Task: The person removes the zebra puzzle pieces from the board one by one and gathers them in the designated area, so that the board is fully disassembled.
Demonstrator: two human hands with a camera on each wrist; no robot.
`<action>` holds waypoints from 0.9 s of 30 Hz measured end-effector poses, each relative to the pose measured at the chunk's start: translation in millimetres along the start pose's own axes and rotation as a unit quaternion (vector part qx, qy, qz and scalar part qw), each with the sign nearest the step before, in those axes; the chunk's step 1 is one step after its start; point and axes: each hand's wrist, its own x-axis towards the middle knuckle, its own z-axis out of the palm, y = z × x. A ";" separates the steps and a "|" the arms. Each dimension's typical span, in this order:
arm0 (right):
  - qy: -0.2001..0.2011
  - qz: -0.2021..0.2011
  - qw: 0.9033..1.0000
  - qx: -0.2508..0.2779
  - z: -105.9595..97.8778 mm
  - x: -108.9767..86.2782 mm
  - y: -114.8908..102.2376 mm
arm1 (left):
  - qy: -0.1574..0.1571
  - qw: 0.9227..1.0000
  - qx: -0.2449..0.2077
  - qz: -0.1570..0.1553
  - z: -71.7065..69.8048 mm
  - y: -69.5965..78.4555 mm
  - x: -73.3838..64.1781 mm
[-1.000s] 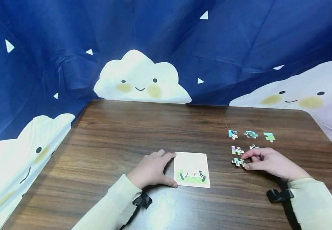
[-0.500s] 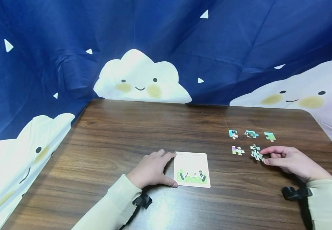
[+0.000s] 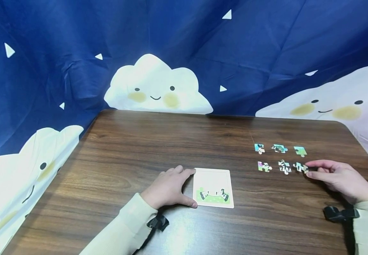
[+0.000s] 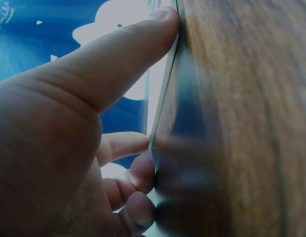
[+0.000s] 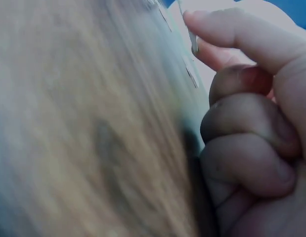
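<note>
The left hand (image 3: pixel 168 187), thumb and forefinger spread, touches a jigsaw board (image 3: pixel 212 181) with printed striped legs (image 3: pixel 224 195); over there, the right hand (image 3: pixel 341 179) pinches a puzzle piece (image 3: pixel 300 167) beside five other pieces (image 3: pixel 280 148) on the table (image 3: pixel 158 141).

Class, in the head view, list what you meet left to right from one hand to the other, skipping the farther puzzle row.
Left hand, square board, pink-marked piece, middle striped piece, pinched piece, right hand.

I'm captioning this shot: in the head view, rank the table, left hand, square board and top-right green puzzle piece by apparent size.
1. Table
2. Left hand and square board: too alike to rank
3. Green puzzle piece
</note>
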 end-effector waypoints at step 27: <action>0.055 0.020 0.991 -0.122 -0.7 2.1 -2.3 | 0.001 1.000 -0.005 0.001 -0.9 0.4 0.4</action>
